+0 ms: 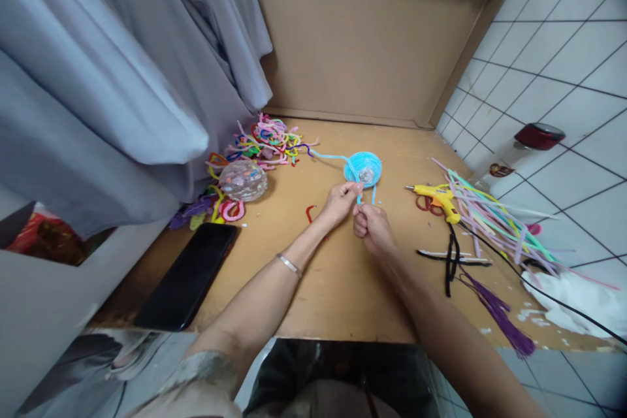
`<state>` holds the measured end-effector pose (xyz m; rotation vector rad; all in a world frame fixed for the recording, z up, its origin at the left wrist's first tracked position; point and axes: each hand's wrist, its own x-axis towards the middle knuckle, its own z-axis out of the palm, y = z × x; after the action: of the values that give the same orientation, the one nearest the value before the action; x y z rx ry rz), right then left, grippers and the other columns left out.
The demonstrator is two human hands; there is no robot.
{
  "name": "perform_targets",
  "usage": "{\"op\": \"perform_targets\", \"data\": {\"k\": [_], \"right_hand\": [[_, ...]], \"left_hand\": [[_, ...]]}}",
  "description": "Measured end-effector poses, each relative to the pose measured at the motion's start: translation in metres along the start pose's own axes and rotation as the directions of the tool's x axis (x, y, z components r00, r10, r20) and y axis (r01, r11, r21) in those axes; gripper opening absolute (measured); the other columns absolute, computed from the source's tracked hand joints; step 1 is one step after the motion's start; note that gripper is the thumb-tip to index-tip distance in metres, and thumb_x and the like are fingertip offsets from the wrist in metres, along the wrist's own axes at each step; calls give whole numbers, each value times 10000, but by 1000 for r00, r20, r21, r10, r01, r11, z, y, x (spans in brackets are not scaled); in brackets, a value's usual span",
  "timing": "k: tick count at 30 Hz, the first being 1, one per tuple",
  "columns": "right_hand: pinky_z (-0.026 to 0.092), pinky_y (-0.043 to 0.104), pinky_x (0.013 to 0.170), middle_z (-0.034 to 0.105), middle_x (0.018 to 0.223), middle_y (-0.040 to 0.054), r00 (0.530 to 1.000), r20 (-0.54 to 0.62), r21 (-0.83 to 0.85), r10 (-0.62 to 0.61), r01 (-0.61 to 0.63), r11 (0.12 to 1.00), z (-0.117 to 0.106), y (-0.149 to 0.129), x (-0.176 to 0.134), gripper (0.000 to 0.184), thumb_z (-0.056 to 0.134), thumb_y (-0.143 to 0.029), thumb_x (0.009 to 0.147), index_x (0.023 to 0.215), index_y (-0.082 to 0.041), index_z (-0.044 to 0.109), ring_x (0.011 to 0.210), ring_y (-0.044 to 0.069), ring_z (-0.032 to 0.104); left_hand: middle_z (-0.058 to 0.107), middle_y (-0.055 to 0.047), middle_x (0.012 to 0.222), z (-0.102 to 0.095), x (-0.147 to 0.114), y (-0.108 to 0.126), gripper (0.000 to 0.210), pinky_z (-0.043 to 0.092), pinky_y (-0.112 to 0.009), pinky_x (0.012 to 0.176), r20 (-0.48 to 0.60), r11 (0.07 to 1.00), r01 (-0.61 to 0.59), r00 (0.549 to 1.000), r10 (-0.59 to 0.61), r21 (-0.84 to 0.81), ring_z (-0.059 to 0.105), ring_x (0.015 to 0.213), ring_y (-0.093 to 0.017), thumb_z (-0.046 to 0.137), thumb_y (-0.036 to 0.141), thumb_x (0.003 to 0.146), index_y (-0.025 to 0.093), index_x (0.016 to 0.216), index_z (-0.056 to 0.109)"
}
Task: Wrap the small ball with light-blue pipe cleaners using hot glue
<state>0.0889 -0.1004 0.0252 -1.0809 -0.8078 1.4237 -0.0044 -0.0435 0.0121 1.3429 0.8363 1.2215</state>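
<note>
Two bare hands, one blue coil (pixel 364 158), one strand between them. Coil: on the worktop (pixel 318 290), a pale piece at its middle that I cannot identify. Left hand (pixel 344 202): in front of the coil, thumb and fingers pinched on the blue strand (pixel 359 198). Right hand (pixel 373 227): nearer me than the coil, fingers curled closed on the same strand; whether either hand touches the coil, I cannot tell. Risks, in my judgement: a hard pull could drag the coil along or loosen its windings; the strand's far tail, running left of the coil to the pile of coloured stems (pixel 269 140), might snag there; the short loose end (pixel 374 194) at the coil's near side could get caught under the right hand. Left of the coil, nearer me than that pile: one clear faceted ball (pixel 243 181), one pink loop (pixel 232 211), one black phone (pixel 189 277). In front of the coil, left: one red scrap (pixel 309 213). Right of the coil: one yellow glue gun (pixel 437 197) lying over red-handled scissors (pixel 425 206), blocking a straight reach to them; beyond, a bundle of pale stems (pixel 499 215) and a red-capped bottle (pixel 509 155). Right and nearer me than the coil: black stems (pixel 453 258), purple tassel (pixel 504 317), white tissue (pixel 563 304), the gun's cable (pixel 543 289) crossing there as an obstacle. Behind the coil: cardboard (pixel 362 32).
</note>
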Motion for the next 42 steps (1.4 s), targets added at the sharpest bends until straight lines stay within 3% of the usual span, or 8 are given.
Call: {"op": "perform_targets", "data": {"k": [3,7,15,22,28,36,42], "right_hand": [[142,200,349,268,343,-126,1000,-19,71,-10,11,997,4,3,-2,132,558,-294,597,548,-219,461,305,34,202],[139,205,349,251,343,-131,999,-33,150,-12,17,988,10,6,-5,168,557,-314,649,575,-226,435,309,38,177],[198,215,394,336,415,-95,987,147,180,65,-91,979,6,-3,-7,145,517,-324,763,674,-209,516,341,63,275],[187,217,394,337,415,-100,992,123,134,28,-44,990,6,-3,-8,162,546,-345,748,676,-200,541,336,56,271],[180,208,375,334,398,-101,997,77,106,-2,-6,994,6,-4,-7,152,557,-321,748,661,-197,535,326,54,273],[187,198,349,317,342,-100,999,50,121,1,-7,993,5,-1,-5,161,561,-312,638,534,-196,520,305,45,259],[173,203,344,289,317,-98,997,73,142,0,-10,990,1,3,0,186,529,-282,645,483,-198,490,289,41,233]], "left_hand": [[417,74,401,12,-5,-1,403,271,-217,468,-81,999,-23,997,19,-44,343,404,-73,580,537,844,184,652,547],[360,95,375,20,-7,-3,409,248,-215,436,-129,986,28,990,-50,-162,284,369,-65,597,568,824,196,668,533],[348,87,455,14,0,3,431,236,-208,461,-164,975,22,985,-59,-222,276,445,-49,664,558,762,173,621,529],[344,88,466,14,0,7,449,200,-219,460,-167,966,32,983,-77,-258,257,441,-45,678,571,750,171,620,518],[324,101,396,15,-1,4,453,180,-217,448,-98,958,27,994,-57,-285,243,389,-39,686,584,740,176,633,520],[339,99,399,18,-4,7,475,185,-197,428,-141,976,26,988,-58,-217,252,380,-32,667,610,714,172,602,523],[351,101,404,22,-6,3,458,209,-190,417,-113,977,21,993,-45,-211,272,368,-32,646,596,740,176,607,519]]}}
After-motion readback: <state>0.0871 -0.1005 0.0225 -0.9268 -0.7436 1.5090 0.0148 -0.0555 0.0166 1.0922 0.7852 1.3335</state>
